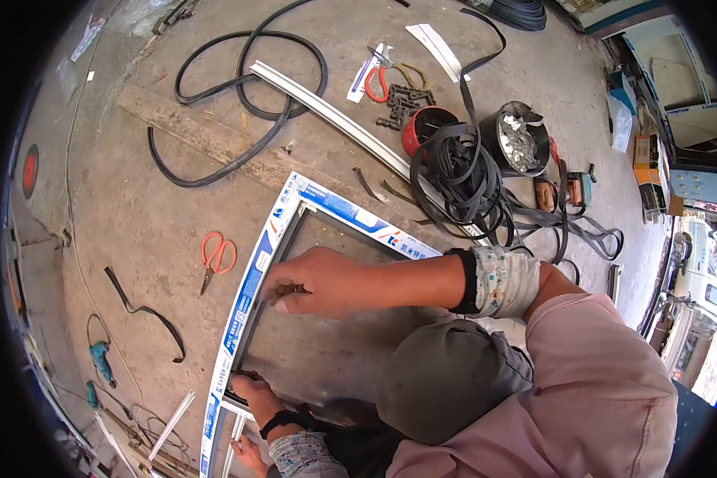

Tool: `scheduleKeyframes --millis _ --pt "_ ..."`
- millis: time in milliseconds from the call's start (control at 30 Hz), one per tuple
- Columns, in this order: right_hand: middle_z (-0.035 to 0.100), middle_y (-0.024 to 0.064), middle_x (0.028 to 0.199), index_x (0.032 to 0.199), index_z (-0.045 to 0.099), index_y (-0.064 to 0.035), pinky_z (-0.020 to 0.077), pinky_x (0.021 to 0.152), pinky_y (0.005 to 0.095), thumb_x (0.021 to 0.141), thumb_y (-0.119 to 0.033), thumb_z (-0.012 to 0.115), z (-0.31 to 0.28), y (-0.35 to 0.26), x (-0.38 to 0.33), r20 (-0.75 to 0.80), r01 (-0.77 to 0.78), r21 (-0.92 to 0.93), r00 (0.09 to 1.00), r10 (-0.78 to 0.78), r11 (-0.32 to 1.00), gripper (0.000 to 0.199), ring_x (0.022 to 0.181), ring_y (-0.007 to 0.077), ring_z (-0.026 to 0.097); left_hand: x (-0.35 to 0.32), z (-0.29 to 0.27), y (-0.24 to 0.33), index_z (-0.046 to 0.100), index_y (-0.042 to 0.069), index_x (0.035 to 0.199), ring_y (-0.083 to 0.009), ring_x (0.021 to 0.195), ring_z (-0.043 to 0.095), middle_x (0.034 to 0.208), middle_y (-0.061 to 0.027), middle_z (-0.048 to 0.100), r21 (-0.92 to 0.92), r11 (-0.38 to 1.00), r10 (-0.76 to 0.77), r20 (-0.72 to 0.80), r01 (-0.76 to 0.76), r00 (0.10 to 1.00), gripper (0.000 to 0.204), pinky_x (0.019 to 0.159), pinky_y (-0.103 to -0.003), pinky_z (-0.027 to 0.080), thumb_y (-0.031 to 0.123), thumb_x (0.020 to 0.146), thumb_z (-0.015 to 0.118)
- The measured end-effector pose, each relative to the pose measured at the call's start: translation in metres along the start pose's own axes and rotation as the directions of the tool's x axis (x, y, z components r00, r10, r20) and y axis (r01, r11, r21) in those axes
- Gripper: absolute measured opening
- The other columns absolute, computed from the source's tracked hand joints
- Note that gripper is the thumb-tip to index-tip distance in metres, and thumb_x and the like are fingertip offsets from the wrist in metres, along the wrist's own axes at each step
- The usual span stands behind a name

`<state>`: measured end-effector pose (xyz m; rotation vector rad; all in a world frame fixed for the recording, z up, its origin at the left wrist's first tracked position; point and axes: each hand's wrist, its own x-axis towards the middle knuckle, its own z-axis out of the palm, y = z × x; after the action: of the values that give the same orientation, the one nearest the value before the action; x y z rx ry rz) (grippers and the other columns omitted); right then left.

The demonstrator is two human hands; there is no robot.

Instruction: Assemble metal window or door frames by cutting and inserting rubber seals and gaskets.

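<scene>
A crouching co-worker in a grey cap and pink shirt fills the lower right. The co-worker's bent upper hand is over the side of a frame covered in blue-and-white film; the other hand touches its inner edge near a crossbar. At the lower edge, partly cut off, a third hand lies beside a thin white strip. It looks like my left hand, though the co-worker's sleeve hides its arm, and its grip is unclear. My right hand does not show.
Red-handled scissors lie left of the frame. Beyond it are a long white profile, looped black rubber strip, a tangled strip pile and a bucket of scraps. A green drill lies far left.
</scene>
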<state>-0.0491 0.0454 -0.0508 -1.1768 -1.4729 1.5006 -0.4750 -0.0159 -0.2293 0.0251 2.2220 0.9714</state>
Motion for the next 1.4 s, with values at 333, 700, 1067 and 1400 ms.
scheduleKeyframes --millis 333,700,1067,1400 --pt "0.062 0.0087 0.084 0.088 0.062 0.0017 0.0470 0.056 0.0309 0.087 -0.014 0.055 -0.146 -0.098 -0.065 -0.279 0.723 -0.274 0.572 -0.772 0.634 0.017 0.068 0.0177 0.060 -0.259 0.225 0.078 0.063 -0.004 0.096 -0.0178 0.082 0.060 0.089 -0.0109 0.066 0.086 0.357 0.692 0.644 -0.930 0.325 0.023 0.078 -0.029 0.047 0.015 0.084 0.064" --pt "0.063 0.0086 0.075 0.096 0.059 -0.0060 0.0454 0.045 0.0287 0.094 -0.030 0.057 -0.259 0.051 0.034 -0.474 -0.352 -0.880 0.699 -0.536 0.319 0.025 0.056 0.0187 0.059 -0.198 0.296 0.152 0.054 -0.005 0.124 -0.0397 0.119 0.053 0.128 -0.0272 0.054 0.429 0.089 0.586 0.707 -0.899 0.395 0.059 0.099 -0.041 0.044 0.027 0.077 0.069" --pt "0.046 0.0218 0.138 0.133 0.052 -0.0159 0.0413 0.102 0.0471 0.078 -0.051 0.068 -0.346 0.211 0.067 -0.871 -0.911 -0.394 0.413 0.267 0.124 0.067 0.127 0.0388 0.047 -0.185 0.363 0.147 0.056 -0.004 0.113 -0.0228 0.078 0.060 0.100 -0.0139 0.059 0.258 0.896 0.148 0.596 -0.362 0.789 0.050 0.063 -0.033 0.053 0.037 0.088 0.068" --pt "0.050 0.0220 0.133 0.129 0.055 -0.0099 0.0424 0.102 0.0447 0.079 -0.050 0.065 -0.328 0.185 0.063 -0.848 -0.883 -0.461 0.466 0.253 0.083 0.064 0.122 0.0378 0.052 -0.163 0.379 0.155 0.062 0.002 0.092 -0.0191 0.057 0.060 0.074 -0.0066 0.063 0.093 0.970 0.120 0.625 -0.226 0.772 0.015 0.049 -0.030 0.049 0.016 0.089 0.066"
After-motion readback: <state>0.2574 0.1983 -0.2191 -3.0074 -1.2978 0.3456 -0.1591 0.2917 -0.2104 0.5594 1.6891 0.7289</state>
